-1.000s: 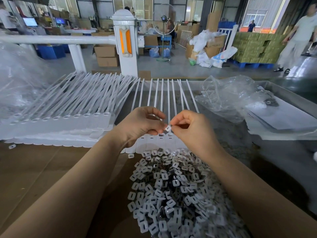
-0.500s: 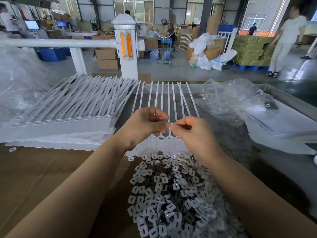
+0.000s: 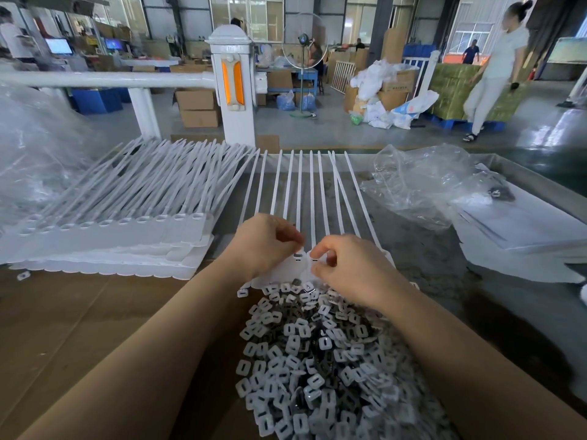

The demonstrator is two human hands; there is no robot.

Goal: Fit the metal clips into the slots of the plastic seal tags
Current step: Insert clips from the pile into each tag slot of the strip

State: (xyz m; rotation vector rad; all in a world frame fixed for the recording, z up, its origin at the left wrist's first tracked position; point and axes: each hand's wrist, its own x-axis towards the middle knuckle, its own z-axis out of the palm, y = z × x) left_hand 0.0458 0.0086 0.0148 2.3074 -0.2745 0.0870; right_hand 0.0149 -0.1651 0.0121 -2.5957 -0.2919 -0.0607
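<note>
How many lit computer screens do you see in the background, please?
2, both far back at left: the left screen beside a standing person, the right screen to its right. Others may be hidden.

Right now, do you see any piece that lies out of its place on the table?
Yes. One small white clip piece lies alone at the far left, below the stacked seal tags, apart from the main clip pile. Another stray sits just left of that pile.

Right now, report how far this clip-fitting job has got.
Done: one tag head in the row of tags under the hands already shows a dark clip. In hand: the right hand presses at the next slot while the left hand steadies the row. Left: a big clip pile and stacked tags.
</note>
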